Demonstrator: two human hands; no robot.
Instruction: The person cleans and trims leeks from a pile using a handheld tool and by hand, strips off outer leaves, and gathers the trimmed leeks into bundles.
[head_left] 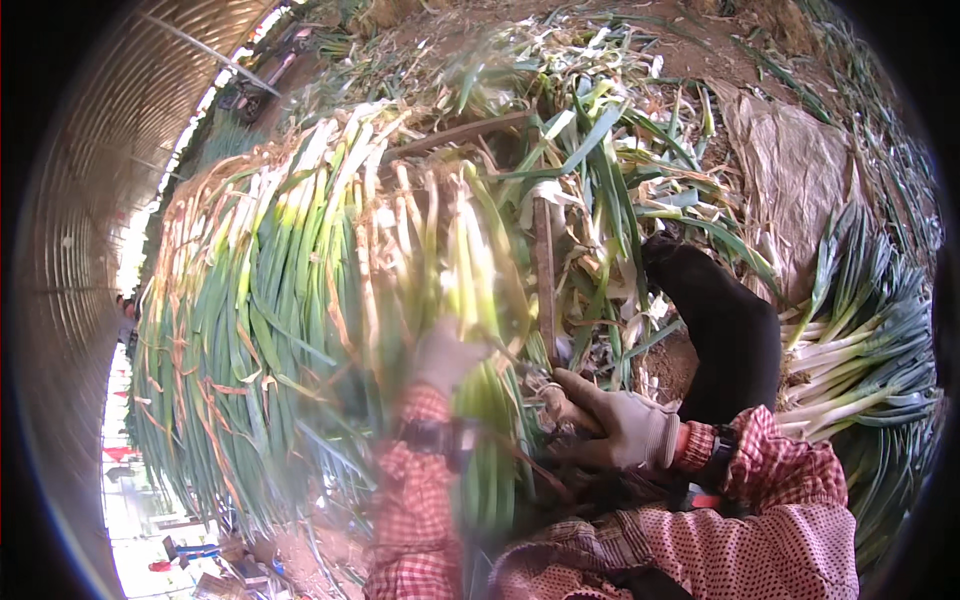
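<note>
A wide row of long green onions (290, 260) lies in front of me, pale root ends away and green leaves toward me. My left hand (447, 355), in a light glove, is on or just over a bright bunch of green onions (475, 270) near the middle. Blur hides its fingers, so its grip cannot be made out. To the right, my gloved right hand (630, 425) is closed around a wooden-handled tool (568, 405). A thin part of the tool points toward the left hand; its exact kind is unclear.
A wooden bar (544, 270) stands right of the bunch, with trimmed leaves (610, 180) heaped beyond. My dark boot (725, 320) is beside my right hand. More onions (840, 370) and a brown sheet (785, 160) lie far right. A ribbed curved wall (75, 260) borders the left.
</note>
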